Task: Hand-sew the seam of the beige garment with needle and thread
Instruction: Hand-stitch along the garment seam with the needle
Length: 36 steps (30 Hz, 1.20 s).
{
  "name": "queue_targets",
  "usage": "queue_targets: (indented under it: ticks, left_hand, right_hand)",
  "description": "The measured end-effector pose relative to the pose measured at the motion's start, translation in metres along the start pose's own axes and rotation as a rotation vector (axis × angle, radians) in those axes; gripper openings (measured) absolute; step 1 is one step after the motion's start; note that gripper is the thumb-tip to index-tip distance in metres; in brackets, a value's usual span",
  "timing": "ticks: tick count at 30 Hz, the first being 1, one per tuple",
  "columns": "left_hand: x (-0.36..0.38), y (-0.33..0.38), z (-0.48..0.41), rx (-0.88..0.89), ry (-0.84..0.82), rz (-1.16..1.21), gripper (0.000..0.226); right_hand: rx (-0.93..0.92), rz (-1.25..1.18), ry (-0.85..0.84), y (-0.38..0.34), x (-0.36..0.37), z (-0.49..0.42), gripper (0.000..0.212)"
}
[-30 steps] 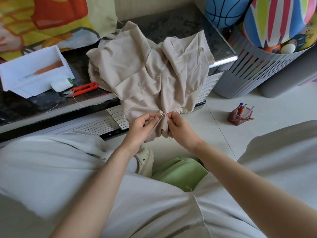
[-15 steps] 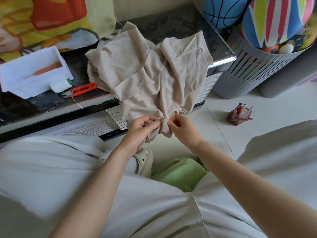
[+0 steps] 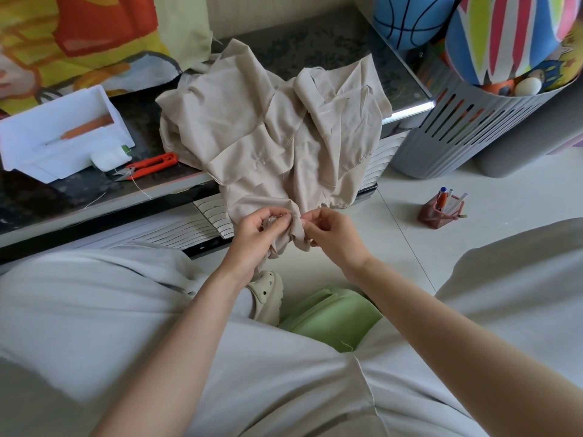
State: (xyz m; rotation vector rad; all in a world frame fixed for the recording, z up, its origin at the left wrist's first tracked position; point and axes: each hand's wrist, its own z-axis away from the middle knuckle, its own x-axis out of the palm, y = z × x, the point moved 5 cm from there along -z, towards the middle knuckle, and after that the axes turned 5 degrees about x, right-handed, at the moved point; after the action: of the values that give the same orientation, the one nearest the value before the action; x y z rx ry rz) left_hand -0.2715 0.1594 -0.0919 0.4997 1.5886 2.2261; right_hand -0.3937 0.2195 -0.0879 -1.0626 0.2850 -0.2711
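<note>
The beige garment (image 3: 271, 134) lies crumpled on the dark low table (image 3: 331, 45) and hangs over its front edge toward my lap. My left hand (image 3: 255, 238) pinches a bunched fold of its lower edge. Just to the right, my right hand (image 3: 331, 234) pinches the fabric at the same fold, fingertips nearly touching the left hand's. A thin glint between the fingertips may be the needle; it is too small to be sure. No thread between the hands is visible.
On the table's left stand a white box (image 3: 60, 137), a white thread spool (image 3: 110, 157) and orange snips (image 3: 148, 165). A grey slatted basket (image 3: 467, 134) with balls stands right. A red pen holder (image 3: 440, 208) sits on the floor. A green stool (image 3: 328, 316) is between my knees.
Both hands have shifted slightly down and apart along the fold, the right hand's fingers re-pinching the fabric. The garment's hanging edge is gathered a bit more.
</note>
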Motion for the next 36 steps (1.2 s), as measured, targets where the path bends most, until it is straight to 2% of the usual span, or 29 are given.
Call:
queue_targets:
  ticks: [5,12,16,20,24,29,32,36]
  left_hand:
    - [-0.005,0.001,-0.002,0.040,0.051,0.027,0.020]
    - [0.005,0.001,0.002,0.033,-0.038,-0.083,0.011]
    - [-0.003,-0.004,-0.002,0.049,0.026,-0.144,0.014]
    - [-0.001,-0.007,-0.002,0.051,-0.009,-0.203,0.014]
    - [0.000,-0.008,-0.001,0.050,-0.016,-0.277,0.020]
    - [0.002,-0.008,0.000,0.044,-0.044,-0.285,0.014]
    - [0.002,-0.005,-0.001,0.061,-0.034,-0.270,0.018]
    - [-0.003,-0.006,-0.003,0.053,-0.006,-0.252,0.014]
  right_hand:
    - [0.003,-0.020,-0.001,0.001,-0.002,-0.001,0.021]
    - [-0.011,-0.088,0.048,0.000,0.000,-0.003,0.014]
    - [-0.133,0.144,0.161,-0.012,-0.003,0.003,0.013]
    - [-0.254,0.408,0.096,-0.020,0.001,0.006,0.014]
    - [-0.301,0.474,0.088,-0.024,0.003,0.007,0.006]
    - [-0.326,0.584,0.075,-0.026,0.007,0.004,0.005]
    - [-0.357,0.509,0.088,-0.032,0.009,0.007,0.008]
    - [-0.341,0.184,0.090,-0.039,0.009,0.013,0.010]
